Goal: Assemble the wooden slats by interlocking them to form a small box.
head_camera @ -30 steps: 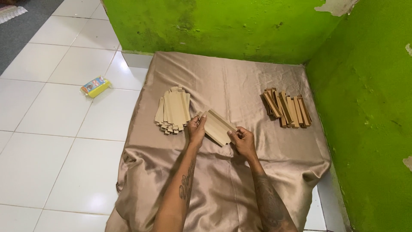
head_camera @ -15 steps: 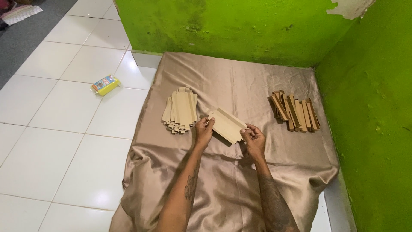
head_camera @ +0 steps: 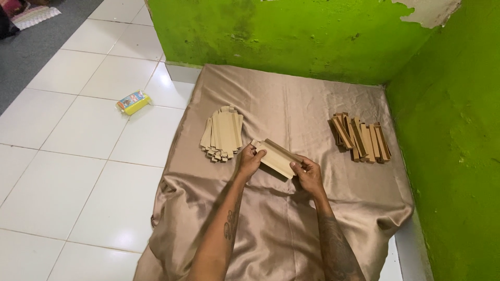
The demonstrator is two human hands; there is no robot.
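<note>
A flat tan cardboard blank (head_camera: 276, 155) is held between both hands just above a satin beige cloth (head_camera: 291, 224). My left hand (head_camera: 250, 160) grips its left end. The right end is pinched by my right hand (head_camera: 308, 174). A stack of several flat cardboard blanks (head_camera: 223, 134) lies on the cloth just left of my left hand. At the cloth's right side sits a pile of several folded brown cardboard boxes (head_camera: 360, 137).
Green walls (head_camera: 291, 36) close the far side and the right side (head_camera: 453, 156). White floor tiles (head_camera: 67, 156) lie to the left, with a small yellow packet (head_camera: 133, 102) on them. A dark grey mat (head_camera: 36, 41) is at top left.
The view has shifted slightly, so everything sits a little lower and to the right in frame. Both hands keep hold of the cardboard blank, which now looks a little flatter.
</note>
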